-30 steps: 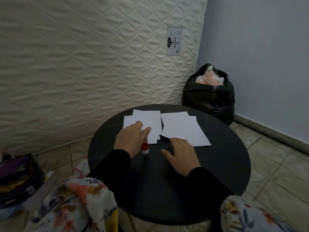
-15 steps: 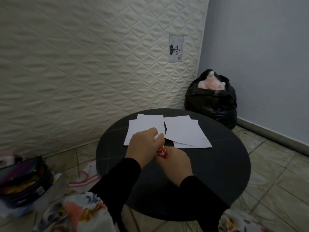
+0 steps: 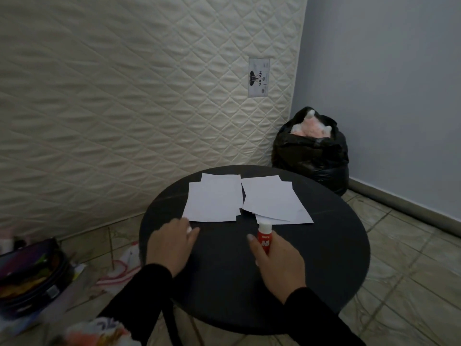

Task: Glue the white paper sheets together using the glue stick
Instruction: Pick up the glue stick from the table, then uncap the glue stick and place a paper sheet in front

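Note:
Two loose stacks of white paper sheets lie side by side on the far half of the round black table (image 3: 324, 258): the left stack (image 3: 213, 202) and the right stack (image 3: 270, 198). My right hand (image 3: 279, 263) grips a red glue stick (image 3: 264, 237), white tip pointing away, just short of the right stack's near edge. My left hand (image 3: 171, 245) rests on the table near the left stack's front corner, with a small white piece (image 3: 189, 229), apparently the cap, pinched at its fingertips.
A quilted cream mattress (image 3: 124, 96) leans against the wall behind the table. A full black bin bag (image 3: 311, 156) stands in the corner at the right. On the tiled floor at the left lie a dark pencil case (image 3: 27, 278) and a pink-striped cloth (image 3: 124, 268).
The left hand lifted the glue stick, both hands met on it, then parted. The right hand now holds the stick; the left hand drew away to the left with a small white piece.

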